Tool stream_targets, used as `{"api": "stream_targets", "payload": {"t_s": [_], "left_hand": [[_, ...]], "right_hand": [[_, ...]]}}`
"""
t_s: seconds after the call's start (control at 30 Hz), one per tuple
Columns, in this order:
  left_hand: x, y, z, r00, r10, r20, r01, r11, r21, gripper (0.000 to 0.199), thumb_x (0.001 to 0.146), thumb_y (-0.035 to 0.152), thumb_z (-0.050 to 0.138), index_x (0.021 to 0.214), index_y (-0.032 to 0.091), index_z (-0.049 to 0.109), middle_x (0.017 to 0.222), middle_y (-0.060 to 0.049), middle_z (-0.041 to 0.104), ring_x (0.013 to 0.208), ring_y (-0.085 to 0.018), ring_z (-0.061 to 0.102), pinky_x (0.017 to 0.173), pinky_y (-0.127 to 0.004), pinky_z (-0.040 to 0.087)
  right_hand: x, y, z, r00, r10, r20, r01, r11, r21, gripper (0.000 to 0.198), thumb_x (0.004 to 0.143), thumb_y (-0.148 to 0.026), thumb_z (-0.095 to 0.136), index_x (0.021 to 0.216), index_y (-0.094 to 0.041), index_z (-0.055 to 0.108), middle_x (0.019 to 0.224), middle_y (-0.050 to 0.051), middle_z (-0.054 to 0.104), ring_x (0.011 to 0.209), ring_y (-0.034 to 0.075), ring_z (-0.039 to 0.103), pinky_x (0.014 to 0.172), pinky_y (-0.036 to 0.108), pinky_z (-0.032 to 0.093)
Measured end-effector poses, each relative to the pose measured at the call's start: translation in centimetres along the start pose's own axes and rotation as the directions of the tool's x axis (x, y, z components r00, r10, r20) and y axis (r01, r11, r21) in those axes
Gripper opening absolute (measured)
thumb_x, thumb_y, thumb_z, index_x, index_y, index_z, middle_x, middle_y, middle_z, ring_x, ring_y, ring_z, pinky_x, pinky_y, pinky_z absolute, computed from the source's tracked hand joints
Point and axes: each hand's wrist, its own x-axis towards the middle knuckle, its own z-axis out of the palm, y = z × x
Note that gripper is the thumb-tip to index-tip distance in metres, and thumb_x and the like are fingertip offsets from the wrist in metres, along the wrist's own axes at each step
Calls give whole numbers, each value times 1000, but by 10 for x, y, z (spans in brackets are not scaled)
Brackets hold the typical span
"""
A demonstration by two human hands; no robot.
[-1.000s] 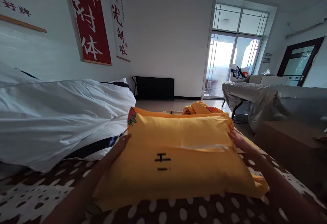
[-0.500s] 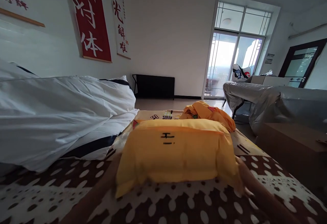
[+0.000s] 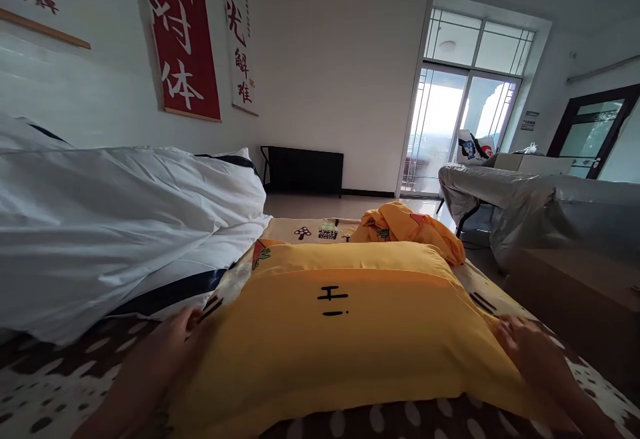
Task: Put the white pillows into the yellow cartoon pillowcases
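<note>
A yellow pillow (image 3: 345, 352) with black "Hi" lettering lies in front of me on a patterned bed cover, its near edge low in the view. At its left side is my left hand (image 3: 173, 335), fingers curled at the pillow's edge; blur hides the exact contact. My right hand (image 3: 527, 339) pinches the right edge with thumb and fingers. Just past the pillow sits a crumpled orange-yellow cloth (image 3: 407, 225) with printed figures.
White bedding (image 3: 130, 219) with dark bands is heaped at the left. A brown cardboard box (image 3: 575, 299) stands at the right, below a plastic-covered piece of furniture (image 3: 590, 205). A black panel (image 3: 303, 171) leans by the back wall, left of the glass door (image 3: 435, 132).
The pillow, standing more upright between my hands before, is now lower, flatter and closer to me, with its lettered face turned up. Both hands have moved outward and up in view.
</note>
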Motion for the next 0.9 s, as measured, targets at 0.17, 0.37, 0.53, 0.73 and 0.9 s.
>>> {"api": "stream_targets", "payload": {"t_s": [0.17,0.37,0.53,0.73,0.9], "left_hand": [[27,63,1,972,231,32,-224,963,-146,46,84,47,35,115,18,54,123,-8,61,113,-25,57,97,-35,42],[59,125,39,900,422,111,-384,886,-259,40,90,48,32,101,20,58,108,-6,64,104,-23,57,94,-39,39],[58,101,62,916,386,107,-357,907,-224,35,89,46,33,90,21,56,97,-5,63,94,-21,58,84,-35,44],[51,84,51,959,277,65,-273,959,-70,35,88,29,31,104,16,60,114,-13,61,109,-31,55,95,-55,34],[14,173,29,792,601,107,-591,799,-112,53,75,4,36,125,14,54,133,-9,54,127,-20,45,106,-38,34]], "right_hand": [[50,-62,-20,950,-287,-121,300,949,101,41,87,-41,43,121,-22,56,123,10,61,113,26,55,95,41,43],[96,-120,-1,943,-332,39,295,882,368,27,85,-35,43,95,-18,62,97,10,68,90,22,62,79,34,47],[92,-99,28,957,-258,130,219,942,256,28,86,-37,42,75,-18,60,78,5,67,75,18,61,69,27,46],[82,-84,19,997,-74,-14,75,995,62,25,85,-20,39,87,-15,63,96,15,65,92,25,60,82,38,43],[57,-185,-18,913,-359,-194,384,916,111,36,89,-13,34,112,-19,61,115,9,65,109,22,57,95,38,40]]}}
